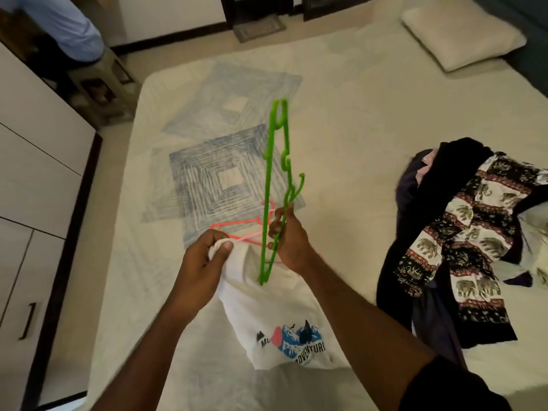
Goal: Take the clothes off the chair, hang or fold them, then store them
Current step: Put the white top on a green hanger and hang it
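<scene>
Green plastic hanger (274, 185) stands nearly upright over the bed (355, 114), pinched low on its frame by the right hand (289, 237), fingers curled round it. Left hand (204, 259) bunches the neck of a white printed T-shirt (281, 321) in a closed fist. Pink hangers (237, 229) lie just behind; a pile of dark and elephant-print clothes (456, 241) sits to the right.

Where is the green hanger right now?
The green hanger is mid-frame in the head view, held upright over the bed by the right hand, its lower end at the white T-shirt.
</scene>
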